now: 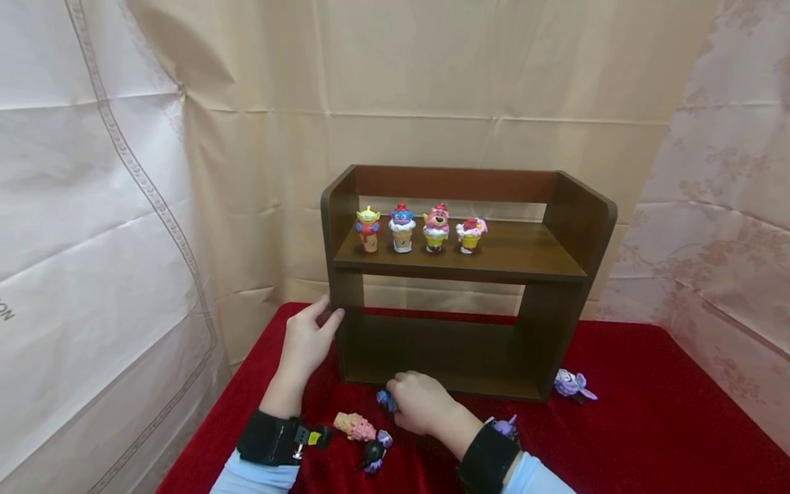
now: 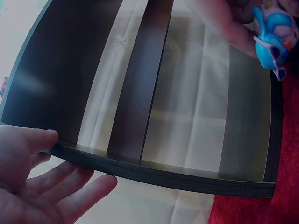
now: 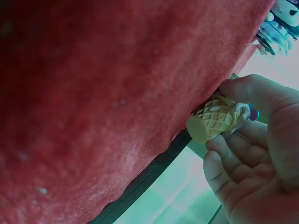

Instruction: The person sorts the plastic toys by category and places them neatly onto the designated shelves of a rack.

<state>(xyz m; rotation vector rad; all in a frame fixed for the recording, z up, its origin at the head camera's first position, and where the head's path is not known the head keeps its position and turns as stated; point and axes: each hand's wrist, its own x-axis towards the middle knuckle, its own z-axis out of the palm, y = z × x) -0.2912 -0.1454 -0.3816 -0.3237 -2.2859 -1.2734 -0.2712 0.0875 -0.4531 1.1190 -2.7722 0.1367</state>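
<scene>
Blue-topped waffle-cone figurine, in front of the brown shelf's lower edge — could slip from a shallow fingertip pinch | cone base juts past the right hand's thumb and fingers, clamped on it | left hand, fingers apart, touches the shelf's left panel — a jolt might topple upper-tier ice-cream figurines

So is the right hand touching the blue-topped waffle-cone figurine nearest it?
Touching. The right wrist view shows the right hand pinching the waffle-cone figurine between thumb and fingers.
</scene>
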